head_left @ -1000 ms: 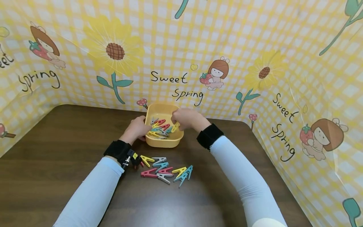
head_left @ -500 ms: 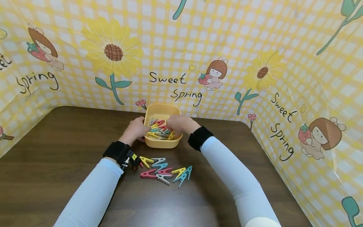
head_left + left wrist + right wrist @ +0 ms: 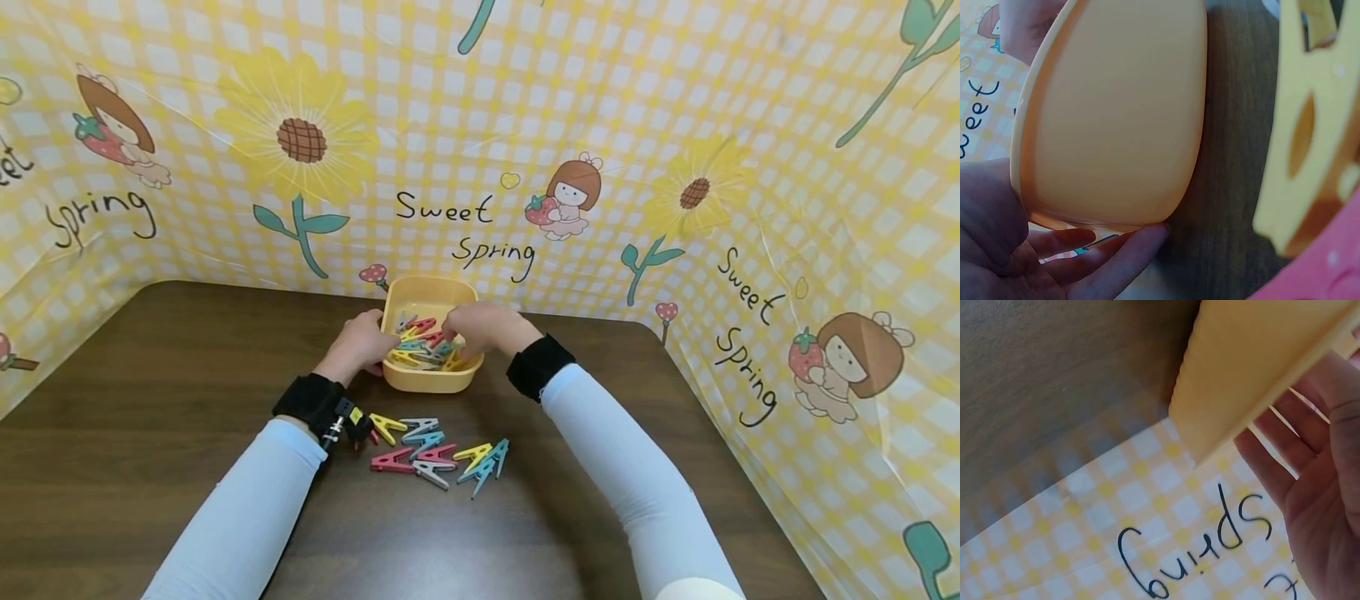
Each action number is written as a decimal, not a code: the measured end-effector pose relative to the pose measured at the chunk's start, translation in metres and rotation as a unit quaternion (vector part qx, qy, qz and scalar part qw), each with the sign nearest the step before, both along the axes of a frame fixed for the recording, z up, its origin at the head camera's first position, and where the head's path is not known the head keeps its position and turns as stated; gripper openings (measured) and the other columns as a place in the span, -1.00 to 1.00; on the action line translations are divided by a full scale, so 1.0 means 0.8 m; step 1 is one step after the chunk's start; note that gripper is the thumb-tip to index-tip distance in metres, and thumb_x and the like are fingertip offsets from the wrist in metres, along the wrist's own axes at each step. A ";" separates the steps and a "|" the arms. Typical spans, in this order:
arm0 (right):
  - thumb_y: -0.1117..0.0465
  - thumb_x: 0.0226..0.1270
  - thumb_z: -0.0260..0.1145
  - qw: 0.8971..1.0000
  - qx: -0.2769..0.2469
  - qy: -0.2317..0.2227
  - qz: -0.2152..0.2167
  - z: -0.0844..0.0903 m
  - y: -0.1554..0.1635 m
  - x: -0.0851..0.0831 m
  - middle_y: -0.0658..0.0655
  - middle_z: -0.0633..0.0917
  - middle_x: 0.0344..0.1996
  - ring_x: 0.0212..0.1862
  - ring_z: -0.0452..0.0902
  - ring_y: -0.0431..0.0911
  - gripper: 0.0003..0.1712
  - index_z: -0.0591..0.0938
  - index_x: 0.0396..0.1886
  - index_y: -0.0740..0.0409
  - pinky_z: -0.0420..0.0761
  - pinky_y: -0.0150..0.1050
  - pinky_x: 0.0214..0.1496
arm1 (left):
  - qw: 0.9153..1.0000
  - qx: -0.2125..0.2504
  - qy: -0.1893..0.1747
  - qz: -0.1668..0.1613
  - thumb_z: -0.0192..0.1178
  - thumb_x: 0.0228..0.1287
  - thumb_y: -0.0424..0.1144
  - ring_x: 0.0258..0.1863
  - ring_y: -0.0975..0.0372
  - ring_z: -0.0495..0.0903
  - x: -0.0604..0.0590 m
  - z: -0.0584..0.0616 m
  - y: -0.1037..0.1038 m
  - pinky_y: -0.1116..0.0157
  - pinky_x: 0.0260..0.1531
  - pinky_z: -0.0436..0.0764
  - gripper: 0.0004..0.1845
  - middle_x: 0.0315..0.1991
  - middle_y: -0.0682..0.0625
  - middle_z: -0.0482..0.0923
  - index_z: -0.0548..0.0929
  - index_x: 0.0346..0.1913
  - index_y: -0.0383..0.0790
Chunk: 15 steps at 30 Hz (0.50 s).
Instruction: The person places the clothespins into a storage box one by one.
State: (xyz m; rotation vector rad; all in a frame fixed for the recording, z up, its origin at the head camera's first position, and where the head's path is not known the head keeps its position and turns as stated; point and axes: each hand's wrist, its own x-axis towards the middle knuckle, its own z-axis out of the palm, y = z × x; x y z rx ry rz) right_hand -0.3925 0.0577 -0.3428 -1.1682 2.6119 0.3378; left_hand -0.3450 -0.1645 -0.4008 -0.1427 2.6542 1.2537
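A yellow plastic bin (image 3: pixel 430 381) stands at the back of the table with several red, yellow, blue and grey clothespins (image 3: pixel 420 337) inside. My left hand (image 3: pixel 360 340) grips its left wall, thumb over the rim and fingers outside; the left wrist view shows the fingers curled against the bin wall. Over the right rim reaches my right hand (image 3: pixel 483 327), its fingertips down in the bin above the clothespins. In the right wrist view its fingers look loosely extended past the rim, with no clothespin visible in them; the fingertips are partly hidden.
In front of the bin lies a loose group of clothespins, among them a red clothespin (image 3: pixel 392 460) and a blue clothespin (image 3: pixel 483 471). A yellow clothespin (image 3: pixel 1304 125) is close to the left wrist camera. A checked yellow cloth (image 3: pixel 330 250) walls the table's back and sides.
My right hand has moved left and lower into the bin, and the yellow clothespin it held now lies among the others. The left hand keeps its grip on the bin.
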 end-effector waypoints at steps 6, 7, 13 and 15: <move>0.12 0.52 0.46 0.997 -0.073 0.029 0.019 0.017 0.023 0.009 0.16 0.57 0.52 0.50 0.55 0.08 -0.50 0.68 0.39 0.06 0.58 -0.01 0.58 | 1.000 0.001 -0.002 0.001 0.12 0.65 -0.21 -0.07 -0.03 0.81 0.003 0.001 0.001 0.20 -0.31 0.88 -0.30 0.37 -0.46 0.51 0.19 0.67 -0.37; 0.11 0.51 0.47 0.996 -0.083 0.036 0.024 0.020 0.027 0.012 0.16 0.55 0.54 0.54 0.51 0.08 -0.48 0.67 0.40 0.06 0.55 -0.01 0.61 | 1.000 0.001 -0.001 0.001 0.12 0.65 -0.21 -0.07 -0.03 0.81 0.003 0.001 0.001 0.20 -0.31 0.88 -0.31 0.37 -0.46 0.51 0.19 0.67 -0.38; 0.09 0.39 0.58 0.985 -0.149 0.064 0.051 0.035 0.063 0.047 0.18 0.58 0.51 0.55 0.49 0.11 -0.40 0.67 0.37 0.10 0.53 0.01 0.64 | 1.000 0.000 0.000 0.000 0.11 0.65 -0.21 -0.09 -0.03 0.81 0.003 0.003 0.001 0.19 -0.31 0.88 -0.30 0.38 -0.47 0.51 0.18 0.67 -0.39; 0.09 0.34 0.61 0.981 -0.175 0.066 0.058 0.035 0.076 0.063 0.17 0.60 0.49 0.54 0.51 0.10 -0.40 0.69 0.34 0.09 0.53 0.01 0.63 | 1.000 -0.001 -0.001 0.002 0.12 0.65 -0.20 -0.09 -0.02 0.80 0.003 0.004 0.002 0.19 -0.30 0.88 -0.30 0.38 -0.47 0.50 0.18 0.67 -0.38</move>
